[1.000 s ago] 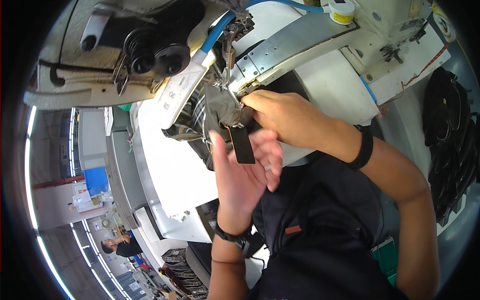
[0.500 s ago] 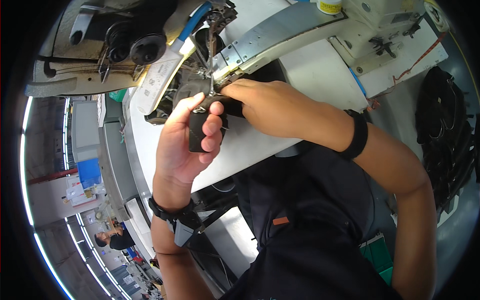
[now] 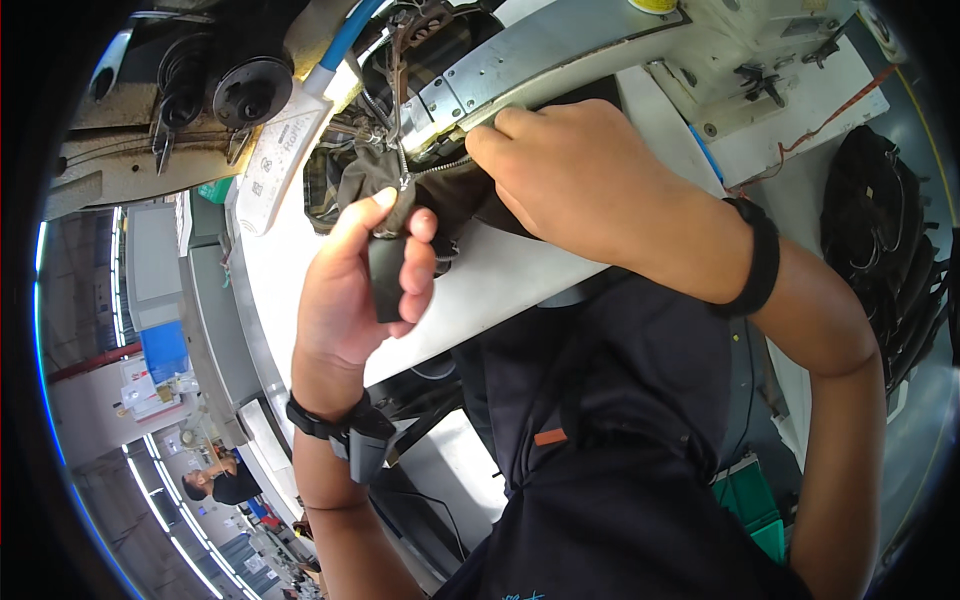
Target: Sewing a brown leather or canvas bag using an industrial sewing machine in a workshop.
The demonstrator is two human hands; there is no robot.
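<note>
A dark olive fabric piece with a metal zipper (image 3: 440, 164) lies at the needle area of a sewing machine (image 3: 560, 70). My left hand (image 3: 355, 270) is closed on the piece's near edge, thumb on top by the zipper's end, with a flat dark tab (image 3: 387, 275) hanging in the palm. Over the fabric's right part, my right hand (image 3: 575, 175) is closed, its fingertips pinching the dark fabric (image 3: 510, 215) beside the zipper. Plaid lining (image 3: 322, 180) shows at the left. What exactly the right fingertips grip is partly hidden.
A lit white lamp with a blue arm (image 3: 275, 165) hangs left of the needle area. The white worktable (image 3: 450, 310) spans beneath my hands. Dark bags (image 3: 875, 230) are piled at the right, a green bin (image 3: 750, 500) stands low right, and another person (image 3: 222, 482) is far left.
My right hand has shifted right along the fabric, and more of the zipper now shows between the hands. My left hand keeps its hold, slightly further left. The whole view has shifted a little.
</note>
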